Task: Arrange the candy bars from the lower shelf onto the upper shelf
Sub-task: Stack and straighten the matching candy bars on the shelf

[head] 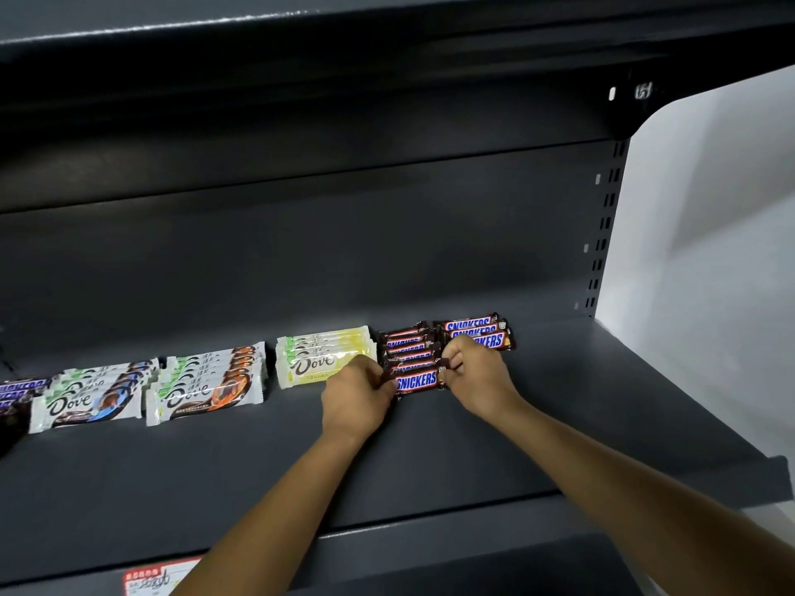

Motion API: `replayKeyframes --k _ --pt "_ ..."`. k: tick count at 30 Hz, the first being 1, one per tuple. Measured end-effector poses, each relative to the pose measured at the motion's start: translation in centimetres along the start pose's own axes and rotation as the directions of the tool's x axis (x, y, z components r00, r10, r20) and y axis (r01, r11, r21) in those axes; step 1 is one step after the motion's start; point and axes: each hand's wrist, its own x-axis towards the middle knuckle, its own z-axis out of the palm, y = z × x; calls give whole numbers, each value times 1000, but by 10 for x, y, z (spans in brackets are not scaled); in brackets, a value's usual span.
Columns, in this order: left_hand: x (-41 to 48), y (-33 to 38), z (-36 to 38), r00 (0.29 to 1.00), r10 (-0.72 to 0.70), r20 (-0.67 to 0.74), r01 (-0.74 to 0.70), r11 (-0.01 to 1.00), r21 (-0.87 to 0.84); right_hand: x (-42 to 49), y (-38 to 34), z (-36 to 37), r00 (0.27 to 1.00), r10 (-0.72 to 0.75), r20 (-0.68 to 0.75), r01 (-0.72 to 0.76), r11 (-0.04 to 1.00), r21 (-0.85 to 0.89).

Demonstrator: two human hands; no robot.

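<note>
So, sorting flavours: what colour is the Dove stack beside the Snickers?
Pale yellow-white Dove stack; head view.

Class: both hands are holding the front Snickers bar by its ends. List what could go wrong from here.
1. The left hand and right hand pinch the front Snickers bar only at its wrapper ends, so it may slip or settle crooked.
2. The left hand overlaps a corner of the yellow Dove stack and could knock it askew.
</note>
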Motion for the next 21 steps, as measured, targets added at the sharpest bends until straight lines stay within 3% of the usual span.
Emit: replayKeyframes --k 13,21 --pt "7 -10 5 998 49 40 -46 996 -72 2 6 11 998 -59 34 57 996 68" --pt "5 -9 5 997 79 13 -78 992 -96 4 5 11 997 -73 1 73 997 25"
